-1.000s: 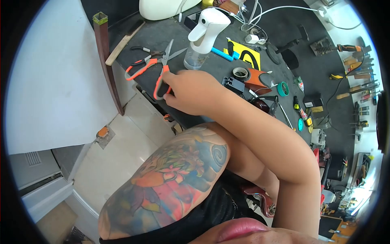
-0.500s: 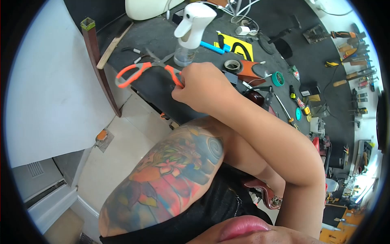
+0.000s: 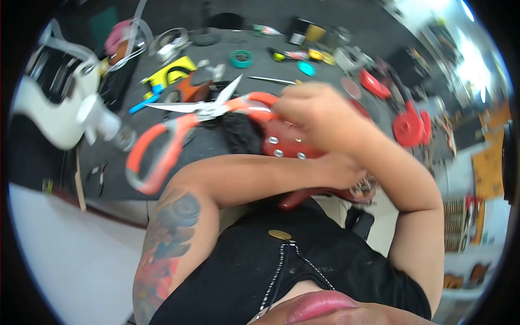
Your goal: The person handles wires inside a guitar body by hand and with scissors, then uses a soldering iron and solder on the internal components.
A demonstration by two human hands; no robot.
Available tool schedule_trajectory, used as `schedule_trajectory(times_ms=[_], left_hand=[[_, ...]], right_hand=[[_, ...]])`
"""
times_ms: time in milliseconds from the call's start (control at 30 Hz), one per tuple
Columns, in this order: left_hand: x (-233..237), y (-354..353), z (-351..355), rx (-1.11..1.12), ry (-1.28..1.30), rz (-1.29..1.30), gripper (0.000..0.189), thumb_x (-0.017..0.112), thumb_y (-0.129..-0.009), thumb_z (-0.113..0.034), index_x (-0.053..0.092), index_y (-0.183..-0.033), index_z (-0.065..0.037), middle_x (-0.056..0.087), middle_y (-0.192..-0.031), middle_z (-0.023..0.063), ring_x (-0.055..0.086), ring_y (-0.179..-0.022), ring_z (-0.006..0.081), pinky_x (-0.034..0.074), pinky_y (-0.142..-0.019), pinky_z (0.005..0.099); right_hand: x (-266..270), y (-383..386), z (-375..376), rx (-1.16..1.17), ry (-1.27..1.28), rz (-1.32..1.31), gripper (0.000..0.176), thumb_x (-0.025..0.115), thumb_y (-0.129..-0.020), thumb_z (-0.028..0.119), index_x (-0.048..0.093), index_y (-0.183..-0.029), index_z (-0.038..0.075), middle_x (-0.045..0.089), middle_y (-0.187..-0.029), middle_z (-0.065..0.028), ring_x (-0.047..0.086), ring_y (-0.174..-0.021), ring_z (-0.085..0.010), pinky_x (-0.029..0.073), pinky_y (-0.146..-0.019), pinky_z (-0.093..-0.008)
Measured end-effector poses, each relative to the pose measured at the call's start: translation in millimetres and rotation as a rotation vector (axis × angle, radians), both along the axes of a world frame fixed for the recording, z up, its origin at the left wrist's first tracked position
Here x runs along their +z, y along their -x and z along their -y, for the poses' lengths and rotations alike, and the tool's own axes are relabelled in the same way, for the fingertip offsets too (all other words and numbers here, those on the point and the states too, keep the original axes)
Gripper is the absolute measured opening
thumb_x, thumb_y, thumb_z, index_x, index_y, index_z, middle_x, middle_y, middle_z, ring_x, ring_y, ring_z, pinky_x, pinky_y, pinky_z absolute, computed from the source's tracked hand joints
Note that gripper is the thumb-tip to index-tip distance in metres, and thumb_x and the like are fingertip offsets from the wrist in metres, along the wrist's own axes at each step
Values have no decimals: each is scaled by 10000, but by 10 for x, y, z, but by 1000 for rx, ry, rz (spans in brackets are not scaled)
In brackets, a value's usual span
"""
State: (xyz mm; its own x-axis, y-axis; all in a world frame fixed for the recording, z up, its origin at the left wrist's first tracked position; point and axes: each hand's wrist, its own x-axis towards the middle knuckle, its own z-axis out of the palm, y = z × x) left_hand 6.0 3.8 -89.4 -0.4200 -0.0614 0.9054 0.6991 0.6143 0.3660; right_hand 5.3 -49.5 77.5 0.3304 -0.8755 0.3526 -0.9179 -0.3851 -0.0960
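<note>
My right hand [image 3: 317,111], blurred by motion, is closed on one handle loop of orange-and-grey scissors [image 3: 209,112]. The blades stand spread apart, and the free loop hangs out to the left over my left forearm. Below lies a glossy red guitar body [image 3: 287,145] with several round metal fittings. My left hand [image 3: 346,170] grips its right side, beside a round recess with metal parts; my right forearm partly hides those fingers. Against the guitar's left side sits a dark crumpled cloth-like thing [image 3: 241,132].
A white spray bottle [image 3: 103,119] stands left on the dark workbench [image 3: 216,54]. Behind are a yellow card [image 3: 173,70], a teal round tub [image 3: 241,58] and a screwdriver [image 3: 271,79]. Red tools [image 3: 409,127] lie right. A wooden stick [image 3: 80,181] is at the left edge.
The view has swung to the right. My right hand has carried the scissors from the bench's left end to above the guitar. My left hand and the guitar show more fully now.
</note>
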Motion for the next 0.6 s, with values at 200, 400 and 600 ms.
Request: schedule_trajectory(times_ms=[200, 400, 600], left_hand=[[415, -180, 239, -354, -98, 810, 147, 629, -1046, -133, 663, -1097, 0, 744, -937, 185, 745, -896, 400, 569, -842, 476], [479, -237, 246, -422, -115, 802, 128, 614, -1069, -128, 643, -1090, -6, 717, -866, 128, 701, -750, 242, 544, -723, 394], [537, -277, 244, -387, -137, 892, 119, 601, -1092, -124, 626, -1072, -9, 663, -810, 52, 624, -707, 125, 511, -644, 330]], right_hand=[[397, 1421, -1934, -706, 227, -129, 127, 792, -873, 71, 706, -955, 28, 720, -915, -124, 706, -835, -343, 571, -745, -433], [-303, 2330, -3541, -1210, -50, -128, 171, 778, -885, 133, 718, -991, 13, 728, -921, -205, 711, -865, -414, 561, -769, -491], [-1246, 2305, -3957, -1457, -358, 72, 323, 753, -973, 325, 788, -977, 4, 728, -918, -260, 716, -958, -452, 562, -853, -524]])
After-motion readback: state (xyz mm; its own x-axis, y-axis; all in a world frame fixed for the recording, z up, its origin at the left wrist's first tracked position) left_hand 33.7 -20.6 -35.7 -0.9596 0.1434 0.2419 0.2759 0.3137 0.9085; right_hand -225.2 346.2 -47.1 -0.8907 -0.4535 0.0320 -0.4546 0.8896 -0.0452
